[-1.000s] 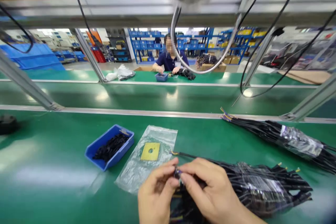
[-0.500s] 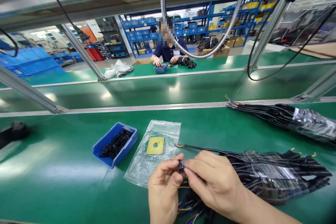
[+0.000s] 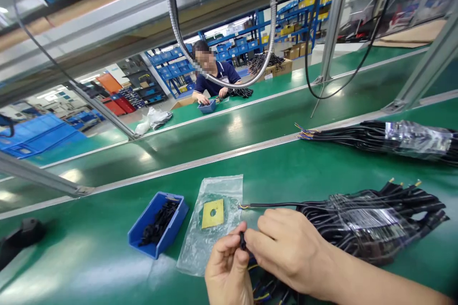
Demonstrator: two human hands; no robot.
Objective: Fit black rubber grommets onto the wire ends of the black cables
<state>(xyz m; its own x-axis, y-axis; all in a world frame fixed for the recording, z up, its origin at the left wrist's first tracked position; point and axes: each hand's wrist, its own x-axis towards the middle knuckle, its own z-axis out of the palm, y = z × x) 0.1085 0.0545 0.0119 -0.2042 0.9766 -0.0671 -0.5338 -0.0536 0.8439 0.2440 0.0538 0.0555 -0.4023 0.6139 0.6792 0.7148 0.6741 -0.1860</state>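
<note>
A small black part (image 3: 243, 241) is pinched between the thumb and fingers of my left hand (image 3: 229, 267). My right hand (image 3: 289, 250) presses its fingertips against the same part from the right; whatever lies between those fingertips is hidden. Beneath and right of my hands lie black cables with coloured wire ends (image 3: 265, 290). A taped cable bundle (image 3: 368, 219) rests to the right, one cable reaching left. Beyond my left hand, a yellow square plate with a hole (image 3: 207, 219) lies on a clear plastic bag (image 3: 196, 252).
A blue bin (image 3: 171, 233) of black parts stands left of the bag on the green table (image 3: 89, 248). Another wrapped cable bundle (image 3: 415, 138) lies at the right. Across the bench a person (image 3: 214, 76) works beside a small blue bin (image 3: 207, 106). Metal posts frame the bench.
The camera view has tilted, so the bench edges slope more. My right hand's fingers have closed in nearer to the black part, covering the blue bit seen between the hands before.
</note>
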